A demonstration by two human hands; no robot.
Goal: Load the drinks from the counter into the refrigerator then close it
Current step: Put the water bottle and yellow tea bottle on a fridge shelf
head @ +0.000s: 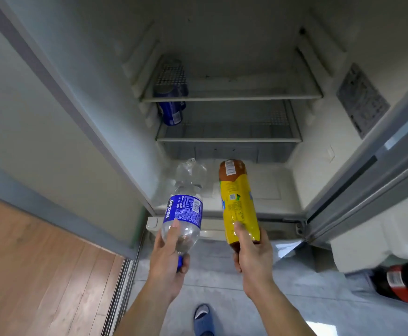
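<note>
Both hands are out in front of the open refrigerator (234, 98), each wrapped around one bottle. In the head view, the left hand (167, 259) grips the neck end of a clear Pepsi bottle (184, 209) with a blue label and blue cap, its base pointing toward the refrigerator floor. Just to its right, the right hand (252, 258) grips the neck end of a yellow-labelled bottle (238, 202) holding brown drink, base likewise forward. The two bottles are near each other but apart. Inside the refrigerator are two wire shelves; blue cans (171, 103) sit at their left end, exact count unclear. One dark cola bottle (404, 282) with a red label lies in the door at right. One blue slipper (204, 318) shows below.
</note>
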